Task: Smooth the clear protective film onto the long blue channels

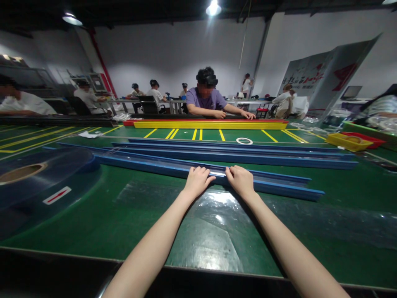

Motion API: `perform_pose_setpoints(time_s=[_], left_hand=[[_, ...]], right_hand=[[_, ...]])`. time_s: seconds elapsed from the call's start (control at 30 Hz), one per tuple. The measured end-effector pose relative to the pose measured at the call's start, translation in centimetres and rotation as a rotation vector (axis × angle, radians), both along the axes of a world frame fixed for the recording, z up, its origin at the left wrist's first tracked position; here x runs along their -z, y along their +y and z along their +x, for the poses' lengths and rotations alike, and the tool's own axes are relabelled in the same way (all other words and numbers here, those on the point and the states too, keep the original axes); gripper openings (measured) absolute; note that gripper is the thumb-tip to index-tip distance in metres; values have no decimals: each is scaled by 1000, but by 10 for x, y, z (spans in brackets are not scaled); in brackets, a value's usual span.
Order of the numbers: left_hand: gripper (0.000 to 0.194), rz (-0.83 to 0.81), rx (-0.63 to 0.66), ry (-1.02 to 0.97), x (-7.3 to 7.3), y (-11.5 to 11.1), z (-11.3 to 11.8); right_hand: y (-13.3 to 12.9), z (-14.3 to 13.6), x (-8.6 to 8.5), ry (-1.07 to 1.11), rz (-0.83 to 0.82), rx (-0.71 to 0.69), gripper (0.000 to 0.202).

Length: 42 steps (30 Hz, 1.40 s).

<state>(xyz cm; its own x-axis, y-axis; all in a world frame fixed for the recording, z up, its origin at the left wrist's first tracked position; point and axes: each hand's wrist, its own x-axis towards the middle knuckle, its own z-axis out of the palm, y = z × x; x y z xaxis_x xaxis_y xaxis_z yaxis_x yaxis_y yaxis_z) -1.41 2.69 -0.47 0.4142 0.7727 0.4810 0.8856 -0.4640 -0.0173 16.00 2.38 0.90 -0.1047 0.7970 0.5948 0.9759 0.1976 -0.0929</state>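
Two bare hands closed over one blue channel

The left hand (197, 181) and right hand (242, 180) sit apart, near each other, fingers curled over the near blue channel (285, 189). It lies slantwise on the green table (124, 236), in front of the wearer. What the fingertips press inside it cannot be told; a bright glint shows between them.

To handle it well, I would keep both hands level and press evenly, so the long piece neither twists nor slides. Keeping the fingers close to its edge should give better control, and working outward in short moves should keep the far ends steady. The clear film (220, 207) in front of it looks easy to snag, so forearms are best kept light.

Counted: one channel under the hands, and at least one more blue piece (294, 159) just behind; overlapping edges hide the exact number. There is one big clear roll (25, 198) with one arrow label (57, 195), one white ring (244, 143), one yellow bar (211, 125) with red edging behind it, one yellow tray (349, 143), one red tray (376, 142) and one person in purple (206, 99) across the table.
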Motion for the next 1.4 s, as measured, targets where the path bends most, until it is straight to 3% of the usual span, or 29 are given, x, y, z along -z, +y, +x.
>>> perform_pose_setpoints(time_s=[0.2, 0.43, 0.83, 1.2, 1.4], left_hand=[[35, -4, -10, 15, 0, 0, 0], [34, -11, -13, 21, -2, -2, 1], [33, -7, 28, -18, -1, -3, -4], [32, 21, 6, -30, -3, -2, -6], [33, 18, 0, -15, 0, 0, -4]], right_hand=[[3, -2, -3, -28, -95, 61, 41], [4, -2, -2, -81, -90, 110, 42], [6, 4, 0, -89, 15, 10, 44], [5, 69, 4, -44, -1, 177, 44], [3, 77, 4, -19, -4, 227, 44]])
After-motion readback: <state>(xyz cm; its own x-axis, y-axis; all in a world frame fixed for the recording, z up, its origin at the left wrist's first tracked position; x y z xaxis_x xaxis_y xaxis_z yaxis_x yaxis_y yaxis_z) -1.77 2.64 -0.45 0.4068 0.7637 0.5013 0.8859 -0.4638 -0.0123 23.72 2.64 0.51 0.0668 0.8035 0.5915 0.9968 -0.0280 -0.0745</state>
